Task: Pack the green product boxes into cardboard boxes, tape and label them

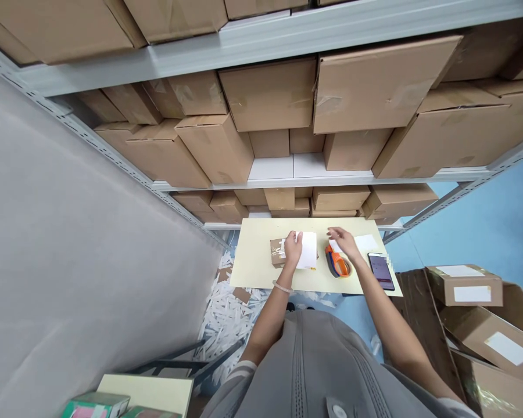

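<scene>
My left hand [293, 248] is closed on the left edge of a white paper sheet [307, 251], thumb on top. The sheet lies over a small cardboard box [276, 253] with shiny clear tape on it, covering the box's right part. Just above an orange and blue tape dispenser [339, 265] hovers my right hand [342, 240], its fingers loosely stretched to the left with nothing visible in them. Another white paper [366, 242] lies on the table beside my right wrist.
The pale yellow table [253, 273] carries a phone [380, 271] at its right end. Behind it rises a metal shelf [261, 183] with several cardboard boxes. More labelled boxes [466, 284] are stacked at the right. Paper strips [226, 316] cover the floor at the left.
</scene>
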{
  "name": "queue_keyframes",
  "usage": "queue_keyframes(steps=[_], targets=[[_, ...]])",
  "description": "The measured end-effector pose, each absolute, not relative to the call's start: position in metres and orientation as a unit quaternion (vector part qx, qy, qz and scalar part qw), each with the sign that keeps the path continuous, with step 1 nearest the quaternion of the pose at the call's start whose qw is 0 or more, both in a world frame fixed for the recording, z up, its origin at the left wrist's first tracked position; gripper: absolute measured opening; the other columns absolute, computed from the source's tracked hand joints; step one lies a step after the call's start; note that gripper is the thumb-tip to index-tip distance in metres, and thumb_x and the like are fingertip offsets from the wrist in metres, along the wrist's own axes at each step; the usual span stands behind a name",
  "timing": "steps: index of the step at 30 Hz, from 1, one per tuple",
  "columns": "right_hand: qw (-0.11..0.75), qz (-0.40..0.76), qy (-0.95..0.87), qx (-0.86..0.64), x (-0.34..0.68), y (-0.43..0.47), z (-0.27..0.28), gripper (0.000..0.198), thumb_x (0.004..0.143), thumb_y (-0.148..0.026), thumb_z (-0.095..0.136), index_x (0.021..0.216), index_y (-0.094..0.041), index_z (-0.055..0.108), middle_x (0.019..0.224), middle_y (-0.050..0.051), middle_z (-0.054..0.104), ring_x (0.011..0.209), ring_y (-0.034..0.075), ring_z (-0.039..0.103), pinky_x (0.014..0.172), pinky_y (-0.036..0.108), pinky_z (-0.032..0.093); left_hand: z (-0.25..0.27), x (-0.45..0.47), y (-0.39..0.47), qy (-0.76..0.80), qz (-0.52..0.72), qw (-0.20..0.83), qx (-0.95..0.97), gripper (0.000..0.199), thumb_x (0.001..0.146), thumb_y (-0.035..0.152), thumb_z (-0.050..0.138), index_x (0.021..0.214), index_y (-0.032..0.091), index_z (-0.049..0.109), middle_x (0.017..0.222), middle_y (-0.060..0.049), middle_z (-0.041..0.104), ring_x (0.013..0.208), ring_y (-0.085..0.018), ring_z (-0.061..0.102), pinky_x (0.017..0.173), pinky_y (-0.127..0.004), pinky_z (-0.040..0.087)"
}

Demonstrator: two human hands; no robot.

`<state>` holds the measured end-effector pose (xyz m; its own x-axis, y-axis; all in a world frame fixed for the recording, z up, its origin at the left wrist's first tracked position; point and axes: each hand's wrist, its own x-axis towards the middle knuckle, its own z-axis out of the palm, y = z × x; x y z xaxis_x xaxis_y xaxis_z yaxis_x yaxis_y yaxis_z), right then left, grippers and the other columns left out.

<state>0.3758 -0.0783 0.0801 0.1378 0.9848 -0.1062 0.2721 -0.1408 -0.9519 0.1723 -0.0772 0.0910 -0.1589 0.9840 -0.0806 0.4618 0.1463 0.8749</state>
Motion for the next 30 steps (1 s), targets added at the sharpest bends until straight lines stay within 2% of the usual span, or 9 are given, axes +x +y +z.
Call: queue_keyframes(steps=[2, 5, 11, 14, 16, 18, 21, 25, 30], targets=[[0.422, 0.520, -0.503, -0.547, 0.348, -0.102, 0.089, 0.046, 0.081, -0.062, 0.060, 0.097, -0.020, 0.069, 0.092, 0.009, 0.074, 0.084, 0.023, 0.070, 0.085, 0.041, 0.055, 0.099, 0.170, -0.075, 0.666, 0.395, 0.359, 0.521, 0.031, 0.095, 0.033, 0.047, 0.069, 0.023, 0.035, 0.068, 0.005, 0.050, 0.069, -0.011, 0.052, 0.066, -0.021, 0.040], [0.412, 0.587, -0.473, -0.512, 0.316, -0.131, 0.100, 0.043, 0.078, -0.065, 0.065, 0.088, -0.023, 0.072, 0.084, 0.005, 0.075, 0.080, 0.024, 0.071, 0.085, 0.041, 0.056, 0.112, 0.163, -0.071, 0.666, 0.439, 0.358, 0.484, 0.029, 0.097, 0.036, 0.044, 0.072, 0.023, 0.036, 0.072, 0.003, 0.053, 0.070, -0.012, 0.054, 0.066, -0.021, 0.042], [0.473, 0.578, -0.433, -0.505, 0.301, -0.149, 0.132, 0.043, 0.067, -0.060, 0.078, 0.085, -0.022, 0.074, 0.082, 0.007, 0.077, 0.076, 0.024, 0.073, 0.081, 0.040, 0.058, 0.141, 0.147, -0.069, 0.675, 0.487, 0.352, 0.429, 0.022, 0.100, 0.038, 0.039, 0.087, 0.022, 0.047, 0.087, -0.003, 0.062, 0.081, -0.015, 0.063, 0.072, -0.025, 0.050], [0.509, 0.545, -0.419, -0.518, 0.304, -0.147, 0.153, 0.041, 0.065, -0.058, 0.081, 0.081, -0.021, 0.074, 0.080, 0.007, 0.077, 0.073, 0.023, 0.073, 0.078, 0.038, 0.059, 0.162, 0.138, -0.081, 0.629, 0.526, 0.304, 0.485, 0.023, 0.097, 0.035, 0.047, 0.115, 0.020, 0.048, 0.119, -0.012, 0.062, 0.107, -0.019, 0.064, 0.089, -0.030, 0.052], [0.529, 0.520, -0.417, -0.525, 0.303, -0.145, 0.167, 0.040, 0.065, -0.057, 0.082, 0.080, -0.021, 0.074, 0.080, 0.008, 0.077, 0.073, 0.022, 0.073, 0.078, 0.037, 0.059, 0.177, 0.134, -0.093, 0.569, 0.535, 0.240, 0.577, 0.038, 0.096, 0.032, 0.052, 0.131, 0.021, 0.044, 0.139, -0.014, 0.053, 0.130, -0.021, 0.052, 0.106, -0.036, 0.045], [0.544, 0.496, -0.425, -0.527, 0.299, -0.141, 0.180, 0.039, 0.066, -0.056, 0.081, 0.080, -0.021, 0.074, 0.080, 0.007, 0.077, 0.074, 0.023, 0.073, 0.078, 0.037, 0.059, 0.190, 0.133, -0.105, 0.497, 0.502, 0.207, 0.677, 0.038, 0.097, 0.029, 0.049, 0.134, 0.024, 0.048, 0.145, -0.011, 0.051, 0.140, -0.021, 0.043, 0.116, -0.040, 0.036], [0.561, 0.470, -0.444, -0.517, 0.288, -0.134, 0.195, 0.040, 0.066, -0.056, 0.081, 0.083, -0.021, 0.073, 0.079, 0.006, 0.077, 0.074, 0.023, 0.073, 0.079, 0.039, 0.060, 0.198, 0.136, -0.119, 0.427, 0.450, 0.205, 0.757, 0.037, 0.100, 0.025, 0.042, 0.135, 0.028, 0.054, 0.143, -0.005, 0.056, 0.140, -0.019, 0.045, 0.121, -0.044, 0.031], [0.565, 0.466, -0.460, -0.502, 0.272, -0.127, 0.206, 0.040, 0.067, -0.056, 0.081, 0.085, -0.022, 0.073, 0.076, 0.005, 0.076, 0.074, 0.023, 0.073, 0.080, 0.039, 0.060, 0.199, 0.133, -0.124, 0.418, 0.443, 0.216, 0.763, 0.041, 0.101, 0.022, 0.037, 0.138, 0.029, 0.054, 0.141, -0.001, 0.059, 0.134, -0.017, 0.051, 0.121, -0.043, 0.033], [0.540, 0.504, -0.467, -0.486, 0.261, -0.129, 0.202, 0.040, 0.072, -0.059, 0.076, 0.087, -0.022, 0.073, 0.078, 0.005, 0.075, 0.074, 0.023, 0.073, 0.077, 0.038, 0.060, 0.196, 0.119, -0.129, 0.436, 0.465, 0.265, 0.724, 0.041, 0.099, 0.018, 0.040, 0.133, 0.030, 0.061, 0.127, 0.000, 0.069, 0.116, -0.016, 0.065, 0.105, -0.034, 0.052]])
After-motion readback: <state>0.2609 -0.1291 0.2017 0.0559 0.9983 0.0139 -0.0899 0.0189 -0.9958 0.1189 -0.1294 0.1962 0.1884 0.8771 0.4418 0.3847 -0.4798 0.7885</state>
